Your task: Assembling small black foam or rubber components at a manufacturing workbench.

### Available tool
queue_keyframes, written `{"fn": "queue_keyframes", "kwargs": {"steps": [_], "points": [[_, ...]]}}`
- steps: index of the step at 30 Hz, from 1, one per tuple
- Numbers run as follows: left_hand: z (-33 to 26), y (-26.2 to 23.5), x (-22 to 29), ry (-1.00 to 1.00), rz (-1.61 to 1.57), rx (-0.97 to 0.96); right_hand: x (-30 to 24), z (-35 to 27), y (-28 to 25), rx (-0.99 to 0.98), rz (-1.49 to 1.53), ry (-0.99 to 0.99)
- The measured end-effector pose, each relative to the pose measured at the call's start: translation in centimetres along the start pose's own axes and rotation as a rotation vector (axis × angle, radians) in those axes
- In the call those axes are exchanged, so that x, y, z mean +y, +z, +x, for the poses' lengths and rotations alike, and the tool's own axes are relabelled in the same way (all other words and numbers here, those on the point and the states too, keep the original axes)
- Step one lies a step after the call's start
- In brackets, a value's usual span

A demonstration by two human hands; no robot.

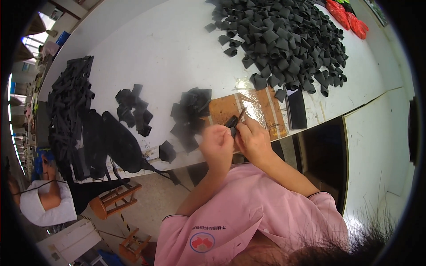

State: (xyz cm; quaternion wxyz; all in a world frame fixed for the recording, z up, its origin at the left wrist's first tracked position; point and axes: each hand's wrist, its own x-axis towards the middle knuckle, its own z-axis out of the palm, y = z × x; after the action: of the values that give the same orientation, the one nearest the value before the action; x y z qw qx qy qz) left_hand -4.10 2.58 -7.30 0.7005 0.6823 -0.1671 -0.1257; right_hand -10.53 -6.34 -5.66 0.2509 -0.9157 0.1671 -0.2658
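Observation:
My left hand (217,144) is slightly blurred, with its fingers curled together close to a small folded black piece (231,121). What its fingertips grip, if anything, is hidden. Fingers bent and closed, my right hand (254,138) holds that black piece along with a thin, dark, pointed tool (242,115), whose exact kind I cannot make out. Both hands are at the table's near edge, over a brown board (225,106) with shiny patches. Left of the board lies a loose pile of flat black pieces (193,108); a single black piece (167,151) is near the edge.
A large heap of curled black pieces (279,40) covers the far right of the white table (146,53). A dark flat box (296,110) stands beside the board. Black strips (69,102) and black cloth sleeves (122,144) lie left. Another person (49,201) and a wooden stool (114,201) are beyond.

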Motion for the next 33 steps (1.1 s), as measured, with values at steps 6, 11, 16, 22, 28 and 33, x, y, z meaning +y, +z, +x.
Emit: {"fn": "queue_keyframes", "kwargs": {"steps": [6, 11, 16, 22, 28, 33], "points": [[2.2, -1.1, 3.7, -0.709, -0.895, -0.384, 1.4, 0.5, -1.3, 0.005, 0.797, 0.449], [1.1, -0.2, 3.1, 0.144, 0.257, -0.190, 1.3, 0.9, -2.8, -0.297, 1.874, 1.022], [2.6, -0.5, 4.2, -0.378, -0.315, -0.254, 0.7, 3.0, -5.3, -0.342, 1.282, 0.688], [4.9, -0.8, 5.8, -0.771, -1.399, -0.463, 0.4, 7.7, -7.1, -0.393, 1.224, 0.421], [4.5, -0.4, 4.5, -0.600, -1.022, -0.564, 3.0, 6.2, -4.7, -0.536, 1.466, 0.522], [5.2, 0.8, 6.8, 0.200, -0.171, -0.351, 2.4, 6.0, -5.1, -0.122, 0.885, 0.260]]}}
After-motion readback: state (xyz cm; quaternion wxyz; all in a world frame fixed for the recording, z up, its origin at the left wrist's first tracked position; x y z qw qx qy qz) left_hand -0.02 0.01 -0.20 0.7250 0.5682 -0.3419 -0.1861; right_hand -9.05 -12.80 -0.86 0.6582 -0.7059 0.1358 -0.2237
